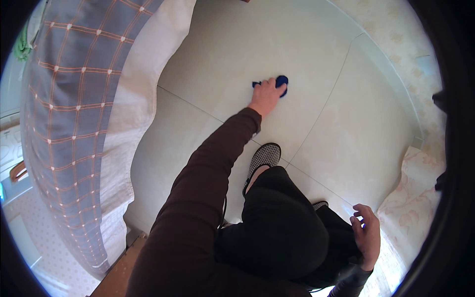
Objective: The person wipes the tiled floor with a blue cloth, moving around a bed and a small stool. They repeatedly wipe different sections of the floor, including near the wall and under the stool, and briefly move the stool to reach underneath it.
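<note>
The tiled floor (pixel 227 49) has its left edge hidden by the pale hem (pixel 141 69) of a grey checked cover (pixel 81 99), which hangs in a wavy line; its right edge curves along a pale patterned wall (pixel 396 29). Between hem and wall, tile lies all round my left hand (pixel 267 93), well apart from both, so I have room to move it either way. Under that hand, in the upper middle of the floor, is a dark blue cloth (pixel 282 80), most of it covered by my fingers, which are curled down over it, thumb to the right; an end shows on each side.

My right hand (pixel 367 235) is held away from the cloth beside my dark trousers (pixel 277 227), fingers loosely bent, thumb apart from them. Near it, toward the floor's right edge, hangs a pale floral fabric (pixel 410 198). My front slipper (pixel 264 156) stands nearest the working hand, below it, with my knee behind; a brown wooden piece (pixel 121 267) sits at the lower left.

I count one cloth, two checked slippers, the second mostly behind my trouser leg, and two dark tile joints, crossing just beside the front toe.
</note>
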Demonstrator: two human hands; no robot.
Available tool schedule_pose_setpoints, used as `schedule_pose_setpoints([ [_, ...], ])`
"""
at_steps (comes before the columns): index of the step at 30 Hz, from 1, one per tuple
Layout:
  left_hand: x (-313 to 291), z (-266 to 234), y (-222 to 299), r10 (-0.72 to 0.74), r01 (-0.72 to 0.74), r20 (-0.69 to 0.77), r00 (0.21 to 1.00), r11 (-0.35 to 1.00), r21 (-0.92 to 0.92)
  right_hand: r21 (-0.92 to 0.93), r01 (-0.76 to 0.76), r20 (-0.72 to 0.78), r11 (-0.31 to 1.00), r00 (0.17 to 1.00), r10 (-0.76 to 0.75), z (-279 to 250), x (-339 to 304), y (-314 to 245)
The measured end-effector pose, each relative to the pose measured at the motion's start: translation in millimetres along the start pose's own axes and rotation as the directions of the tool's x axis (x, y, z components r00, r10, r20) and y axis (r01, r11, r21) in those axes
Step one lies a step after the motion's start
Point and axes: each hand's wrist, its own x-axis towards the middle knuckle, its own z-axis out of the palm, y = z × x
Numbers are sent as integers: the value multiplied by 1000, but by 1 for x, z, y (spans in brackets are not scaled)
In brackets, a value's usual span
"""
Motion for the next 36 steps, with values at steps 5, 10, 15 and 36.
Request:
schedule_pose_setpoints([
  [5,2,-7,-100,-239,241,-31,970,968,72,15,-66,-6,998,998,66,6,5,1],
  [10,-87,-10,-279,-678,706,-206,706,696,132,22,-76,27,997,997,75,10,12,2],
  [15,-296,3,-384,-843,864,-193,502,498,71,10,-69,86,998,994,68,15,16,0],
  [36,-279,8,-159,-911,906,-37,411,403,128,40,37,54,999,998,-39,9,-4,4],
])
